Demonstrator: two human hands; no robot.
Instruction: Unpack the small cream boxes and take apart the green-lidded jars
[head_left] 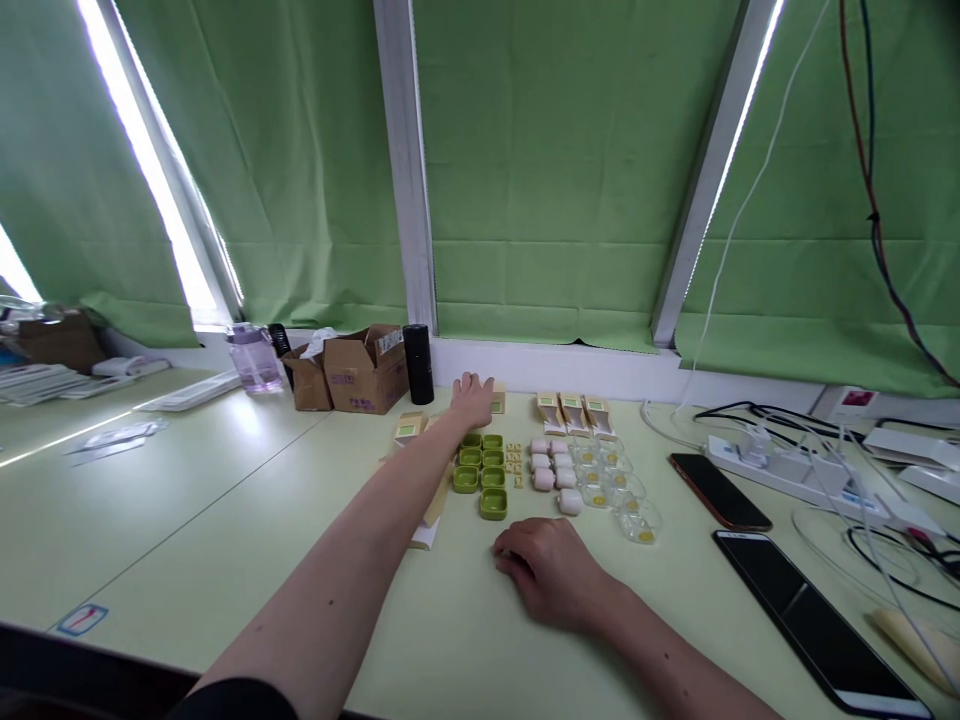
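Observation:
My left hand (472,402) reaches to the far side of the table, its fingers bent at a small cream box (498,402) with a green label. The palm side is hidden. Nearer me, my right hand (551,570) lies on the table with curled fingers; whatever is inside them, if anything, is hidden. Between the hands stand two columns of green square trays (493,503). Beside them are tiny yellowish pieces (514,460), white rounded cases (569,501) and clear plastic domes (638,522) with yellow centres. Three open cream boxes (574,413) lie behind.
More cream boxes (409,428) sit partly behind my left forearm. Cardboard cartons (367,370), a black cylinder (418,365) and a purple bottle (255,358) stand at the back left. On the right are two phones (810,610), a power strip (795,475) and loose cables.

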